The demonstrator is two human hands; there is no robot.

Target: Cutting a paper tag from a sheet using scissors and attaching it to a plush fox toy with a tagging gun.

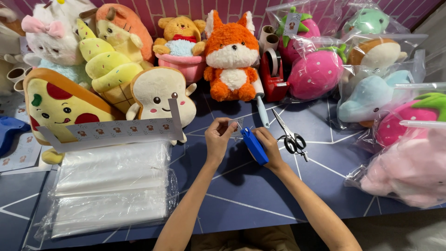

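Small tag (238, 124) mostly hidden by fingers (228, 126); bagged pink plush (409, 172) cut off right.

Fox plush (231, 56), scissors (290, 135), red tape dispenser (273, 69) — stacked clear bags (111, 186), bagged strawberry plush (316, 72)

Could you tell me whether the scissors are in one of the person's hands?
No, the scissors lie on the table beside the right hand, which holds a blue tool.

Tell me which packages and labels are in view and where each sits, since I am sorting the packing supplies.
Small paper tag: pinched by left hand, pale, beside right hand holding blue tool.
Label strip: long, pale with small brown pictures, propped against plush toys at left.
Clear bag stack: flat, lower left.
Bagged plush toys: clear wraps, right side.
Hang tag: pale, on top bagged strawberry.
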